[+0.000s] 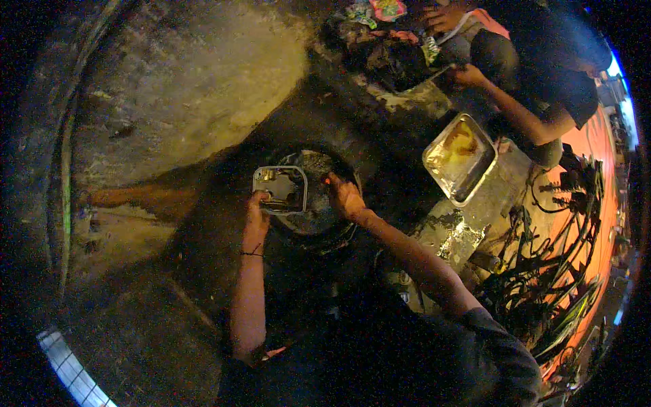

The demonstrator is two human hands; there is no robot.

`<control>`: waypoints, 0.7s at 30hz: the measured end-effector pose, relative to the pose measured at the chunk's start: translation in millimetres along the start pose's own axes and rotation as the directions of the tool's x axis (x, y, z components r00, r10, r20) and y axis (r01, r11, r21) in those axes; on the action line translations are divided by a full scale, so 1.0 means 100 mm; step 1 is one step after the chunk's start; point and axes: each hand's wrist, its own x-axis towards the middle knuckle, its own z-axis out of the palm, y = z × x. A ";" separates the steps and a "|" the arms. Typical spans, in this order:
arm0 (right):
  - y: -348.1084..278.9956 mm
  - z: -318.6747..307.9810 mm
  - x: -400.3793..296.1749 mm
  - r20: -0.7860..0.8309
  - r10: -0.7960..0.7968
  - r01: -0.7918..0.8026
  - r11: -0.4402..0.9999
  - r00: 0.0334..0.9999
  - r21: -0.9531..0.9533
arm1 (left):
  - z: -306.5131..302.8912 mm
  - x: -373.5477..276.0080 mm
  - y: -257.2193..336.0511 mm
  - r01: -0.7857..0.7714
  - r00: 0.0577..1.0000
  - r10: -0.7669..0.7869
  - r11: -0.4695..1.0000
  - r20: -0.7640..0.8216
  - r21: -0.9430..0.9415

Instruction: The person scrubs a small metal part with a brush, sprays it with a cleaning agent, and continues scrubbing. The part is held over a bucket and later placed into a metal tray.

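My left hand [258, 206] grips the lower left edge of a squarish metal part [280, 189] with rounded corners and a raised rim. The part is held over the left side of a round, dark basin [310, 225], whose contents are too dim to name. Over the basin's right side is my right hand [347, 197], its fingers bent. A small bright orange-red spot shows at its fingertips; whether it is a held object cannot be made out.
A shiny metal tray [441, 178] with yellowish liquid lies to the right. Beyond it, another person's hand [469, 76] holds a thin tool near a dark machine part [396, 63]. Tangled black cables [539, 264] lie at right, on an orange surface [600, 203].
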 end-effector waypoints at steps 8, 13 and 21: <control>0.52 0.84 0.22 0.399 0.326 -0.355 0.935 0.857 -0.003 | 0.01 -0.44 0.27 0.105 0.994 -0.092 0.840 0.050 -0.533; 0.45 0.41 -0.08 0.142 0.012 -0.020 0.998 0.990 0.053 | 0.11 -0.34 0.00 0.095 0.994 -0.045 0.820 0.102 -0.565; -0.18 -0.38 -0.30 0.027 0.018 -0.023 0.981 0.999 0.193 | 0.48 -0.31 0.31 0.267 0.958 -0.122 0.710 0.259 -0.652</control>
